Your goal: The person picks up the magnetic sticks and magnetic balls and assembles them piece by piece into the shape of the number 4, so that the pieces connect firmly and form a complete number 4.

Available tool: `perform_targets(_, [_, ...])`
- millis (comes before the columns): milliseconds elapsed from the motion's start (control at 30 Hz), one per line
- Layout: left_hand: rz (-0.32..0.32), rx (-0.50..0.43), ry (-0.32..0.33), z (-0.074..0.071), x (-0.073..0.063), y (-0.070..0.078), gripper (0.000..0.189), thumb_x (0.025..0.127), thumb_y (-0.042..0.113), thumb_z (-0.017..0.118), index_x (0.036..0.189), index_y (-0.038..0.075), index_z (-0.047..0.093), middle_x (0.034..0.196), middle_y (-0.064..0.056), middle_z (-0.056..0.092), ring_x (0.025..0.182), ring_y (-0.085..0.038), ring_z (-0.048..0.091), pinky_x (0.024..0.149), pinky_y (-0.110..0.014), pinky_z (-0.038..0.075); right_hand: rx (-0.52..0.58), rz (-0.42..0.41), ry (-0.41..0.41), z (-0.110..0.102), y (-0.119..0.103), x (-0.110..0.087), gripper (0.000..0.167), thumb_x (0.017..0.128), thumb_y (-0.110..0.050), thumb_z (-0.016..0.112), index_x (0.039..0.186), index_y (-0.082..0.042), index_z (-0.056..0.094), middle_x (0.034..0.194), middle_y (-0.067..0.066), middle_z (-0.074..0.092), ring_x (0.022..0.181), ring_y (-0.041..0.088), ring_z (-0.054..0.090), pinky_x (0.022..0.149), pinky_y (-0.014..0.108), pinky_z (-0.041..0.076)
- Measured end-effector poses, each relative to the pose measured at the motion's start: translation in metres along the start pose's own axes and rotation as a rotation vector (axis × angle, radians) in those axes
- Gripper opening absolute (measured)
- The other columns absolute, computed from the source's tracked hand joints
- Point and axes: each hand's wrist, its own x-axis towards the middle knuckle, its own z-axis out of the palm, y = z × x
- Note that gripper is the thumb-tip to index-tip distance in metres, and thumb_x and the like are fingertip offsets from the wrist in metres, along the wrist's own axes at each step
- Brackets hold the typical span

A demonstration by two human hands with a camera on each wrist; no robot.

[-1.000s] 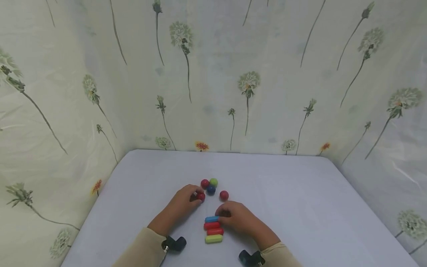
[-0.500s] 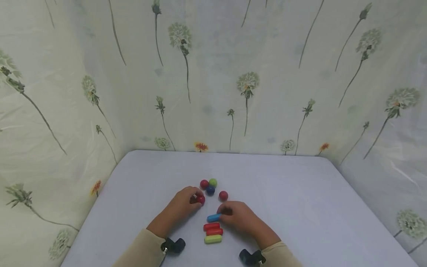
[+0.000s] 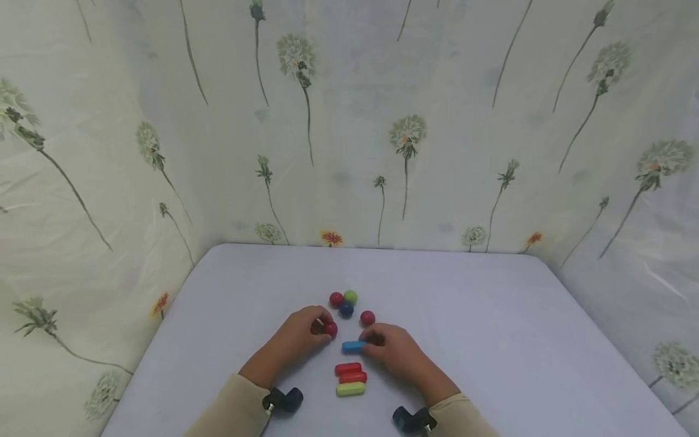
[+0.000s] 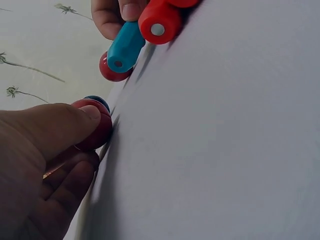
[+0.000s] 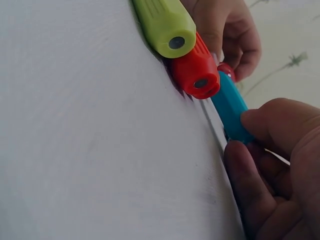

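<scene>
My left hand (image 3: 299, 331) pinches a red ball (image 3: 330, 330) between thumb and fingers, low over the table. In the left wrist view the thumb lies across this ball (image 4: 100, 131). Facing it, my right hand (image 3: 395, 353) grips a blue magnetic stick (image 3: 352, 346) by its right end. The stick's free end points toward the held ball, with a small gap between them. A round metal disc shows in that end (image 4: 118, 64). Nearer me lie two red sticks (image 3: 348, 368) and a yellow-green stick (image 3: 351, 389), side by side.
Beyond the hands, a red ball (image 3: 335, 298), a green ball (image 3: 351, 297) and a dark blue ball (image 3: 346, 309) sit clustered. Another red ball (image 3: 368, 317) stands apart, close to the right fingers. A flowered curtain (image 3: 349, 121) rises behind the white table (image 3: 464, 291).
The right hand has drawn the blue stick away from the red sticks, forward and slightly right, and turned it nearly level with the held ball. The left hand with its ball has barely shifted.
</scene>
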Motion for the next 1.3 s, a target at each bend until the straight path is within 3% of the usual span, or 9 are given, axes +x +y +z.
perform_targets(367, [0.025,-0.019,-0.072,-0.0049,-0.0022,0.0048,0.025,0.091,0.023,0.083,0.109,0.03,0.066,0.101,0.013,0.065,0.099,-0.012,0.063,0.091,-0.036,0.058,0.011,0.021,0.049,0.0009,-0.0002,0.0019,0.015,0.095,-0.03,0.077,0.11,-0.027,0.074,0.103,-0.012,0.07,0.099,0.013,0.063,0.095,0.043,0.057])
perform_targets(1300, [0.099,-0.002,-0.122,-0.0019,0.0001,-0.0011,0.029,0.09,0.026,0.084,0.111,0.031,0.065,0.104,0.015,0.064,0.099,-0.011,0.061,0.089,-0.033,0.056,0.059,0.055,0.083,0.0062,0.0046,0.006,0.017,0.095,-0.025,0.077,0.112,-0.027,0.073,0.109,-0.009,0.071,0.104,0.016,0.063,0.098,0.048,0.056])
